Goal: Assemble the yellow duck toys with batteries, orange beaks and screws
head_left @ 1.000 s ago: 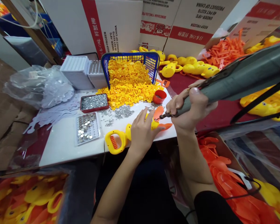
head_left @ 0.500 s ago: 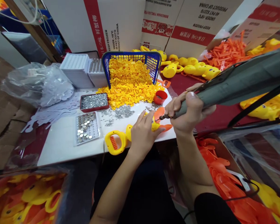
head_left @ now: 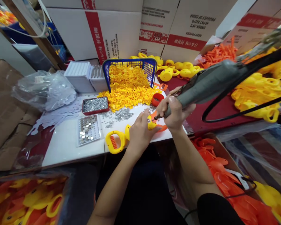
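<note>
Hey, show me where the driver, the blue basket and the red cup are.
Driver (head_left: 206,84): head view, on its grey body.
Blue basket (head_left: 150,69): head view, on its right side wall.
Red cup (head_left: 155,102): head view, on its front wall.

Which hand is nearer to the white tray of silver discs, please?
The left. The left hand holds the yellow toy to the right of the white tray; the right hand, gripping the grey tool, is farther right.
</note>
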{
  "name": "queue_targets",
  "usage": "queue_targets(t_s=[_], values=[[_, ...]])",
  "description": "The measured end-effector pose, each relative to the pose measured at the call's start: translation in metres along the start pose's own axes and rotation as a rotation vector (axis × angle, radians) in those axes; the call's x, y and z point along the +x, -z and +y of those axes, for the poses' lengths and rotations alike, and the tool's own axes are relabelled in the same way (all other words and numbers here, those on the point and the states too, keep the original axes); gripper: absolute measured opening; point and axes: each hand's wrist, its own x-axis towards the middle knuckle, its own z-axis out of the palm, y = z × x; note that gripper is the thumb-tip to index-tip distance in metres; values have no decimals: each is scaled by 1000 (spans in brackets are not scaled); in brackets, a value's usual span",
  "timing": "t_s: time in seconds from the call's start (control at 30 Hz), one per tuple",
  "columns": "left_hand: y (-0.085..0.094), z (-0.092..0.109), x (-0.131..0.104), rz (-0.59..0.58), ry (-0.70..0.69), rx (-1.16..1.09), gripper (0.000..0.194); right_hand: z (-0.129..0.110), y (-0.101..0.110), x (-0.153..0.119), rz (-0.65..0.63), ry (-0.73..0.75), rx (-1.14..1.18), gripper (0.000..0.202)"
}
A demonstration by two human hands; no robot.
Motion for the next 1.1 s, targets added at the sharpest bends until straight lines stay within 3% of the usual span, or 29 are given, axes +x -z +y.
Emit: queue_targets(t_s=[0.07,0.17,0.27,0.33,0.43,0.5,0.6,0.67,0.7,0.73,0.8,0.87,0.93,1.03,1.1], values=[[2,0,-3,2,-36,26,79,-3,7,7,75,32,0,22],[7,-3,-15,-53,-196,150,63,-7,25,20,319,97,-136,15],[17,-11,-32,-96,-359,320,60,-13,54,35,591,142,-521,9],[26,-18,-45,-58,-412,345,60,-19,76,46,674,130,-741,16],[44,-28,-63,54,-412,170,55,-31,103,55,692,93,-871,32],[56,-32,-73,110,-319,-82,58,-36,111,49,707,70,-957,45],[66,-36,-82,61,-41,-690,62,-33,94,15,609,85,-1079,50],[65,-40,-82,37,205,-1146,57,-24,66,-23,417,66,-1039,17],[63,-44,-82,60,337,-1333,55,-19,49,-43,193,-18,-959,12],[61,-48,-81,111,461,-1480,54,-14,31,-62,-27,-93,-869,21],[58,-58,-81,217,656,-1667,51,-3,0,-95,-234,-151,-739,28],[54,-71,-81,283,726,-1777,46,5,-21,-118,-260,-236,-511,28],[50,-82,-83,371,711,-1842,39,10,-33,-130,-271,-263,-395,30],[45,-93,-87,495,682,-1870,32,13,-37,-140,-311,-258,-322,32],[45,-94,-89,457,701,-1866,31,15,-36,-143,-317,-265,-286,33]])
